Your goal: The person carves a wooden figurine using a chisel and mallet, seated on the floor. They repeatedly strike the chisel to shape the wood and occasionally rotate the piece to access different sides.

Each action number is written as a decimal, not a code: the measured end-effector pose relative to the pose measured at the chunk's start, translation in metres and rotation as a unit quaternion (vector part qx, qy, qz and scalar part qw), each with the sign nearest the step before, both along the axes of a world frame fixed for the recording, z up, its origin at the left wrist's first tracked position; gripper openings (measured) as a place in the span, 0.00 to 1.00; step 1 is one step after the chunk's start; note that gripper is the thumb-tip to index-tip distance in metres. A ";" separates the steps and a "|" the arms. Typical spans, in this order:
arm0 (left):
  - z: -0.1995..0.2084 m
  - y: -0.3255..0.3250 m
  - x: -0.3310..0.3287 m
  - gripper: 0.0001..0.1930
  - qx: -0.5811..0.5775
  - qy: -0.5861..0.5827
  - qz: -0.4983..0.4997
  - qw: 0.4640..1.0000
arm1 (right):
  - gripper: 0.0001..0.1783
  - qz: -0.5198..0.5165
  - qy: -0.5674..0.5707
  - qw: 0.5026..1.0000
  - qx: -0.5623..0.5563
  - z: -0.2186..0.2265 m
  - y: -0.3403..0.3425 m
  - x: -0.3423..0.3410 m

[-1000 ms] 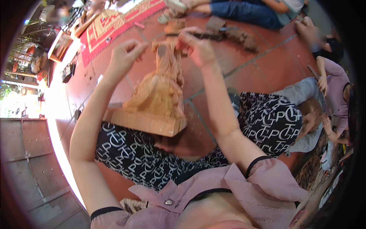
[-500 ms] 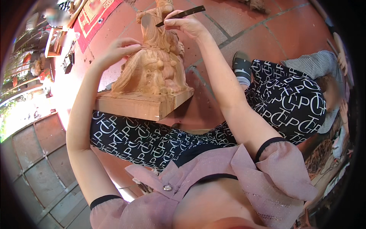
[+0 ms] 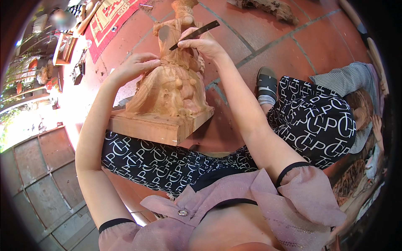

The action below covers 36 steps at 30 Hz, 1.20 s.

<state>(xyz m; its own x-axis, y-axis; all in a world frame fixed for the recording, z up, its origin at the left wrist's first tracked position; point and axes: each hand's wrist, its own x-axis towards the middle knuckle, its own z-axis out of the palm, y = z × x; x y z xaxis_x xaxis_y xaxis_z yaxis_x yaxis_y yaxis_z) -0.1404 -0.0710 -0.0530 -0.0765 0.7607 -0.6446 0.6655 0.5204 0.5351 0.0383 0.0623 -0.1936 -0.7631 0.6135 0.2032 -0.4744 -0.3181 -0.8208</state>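
Observation:
A light-brown carved wooden statue (image 3: 173, 85) on a square wooden base (image 3: 159, 125) rests on my left thigh, tilted away from me. My left hand (image 3: 136, 67) presses against the statue's left side, fingers together on the carving. My right hand (image 3: 201, 42) grips a thin dark metal carving tool (image 3: 194, 34), its tip touching the statue's upper part. My legs in black-and-white patterned trousers (image 3: 310, 121) stretch out on the red tiled floor.
A red patterned mat (image 3: 113, 21) lies at the far left on the tiles. A rough piece of wood (image 3: 268, 7) lies at the top. A sandalled foot (image 3: 266, 83) rests by the statue. Another person (image 3: 364, 104) sits at the right edge. Grey panels (image 3: 37, 175) at lower left.
My view has tipped down and closer, so the statue appears larger and nearer the centre. My left hand slid onto the statue's side, and the tool in my right hand now shows.

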 end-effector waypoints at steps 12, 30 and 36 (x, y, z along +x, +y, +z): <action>0.002 -0.001 0.005 0.21 0.030 0.000 -0.002 1.000 | 0.05 -0.019 0.031 0.999 -0.034 -0.009 0.004 -0.008; 0.001 -0.005 0.007 0.22 0.028 0.010 0.052 0.998 | 0.07 -0.104 0.023 0.991 -0.077 0.011 0.021 -0.015; 0.000 0.001 -0.004 0.27 -0.032 -0.012 0.019 0.999 | 0.08 -0.146 0.067 0.985 -0.068 0.002 -0.001 -0.021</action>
